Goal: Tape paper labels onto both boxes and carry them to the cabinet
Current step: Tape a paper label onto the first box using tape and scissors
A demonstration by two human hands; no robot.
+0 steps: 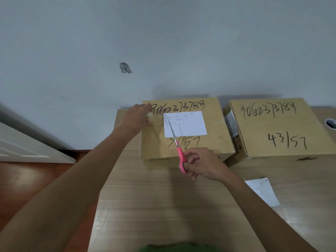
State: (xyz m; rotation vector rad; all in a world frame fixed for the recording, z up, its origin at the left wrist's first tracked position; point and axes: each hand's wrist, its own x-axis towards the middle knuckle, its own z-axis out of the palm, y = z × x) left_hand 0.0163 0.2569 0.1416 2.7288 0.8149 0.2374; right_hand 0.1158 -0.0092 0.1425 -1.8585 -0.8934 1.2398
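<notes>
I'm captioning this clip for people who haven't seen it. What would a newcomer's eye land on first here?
Probably the pink-handled scissors gripped by the right hand, blades reaching over the white paper label lying on the left brown cardboard box. The left hand holds a clear tape roll at that box's far left corner. A second brown cardboard box, also hand-numbered in black marker, sits to the right on the wooden table.
</notes>
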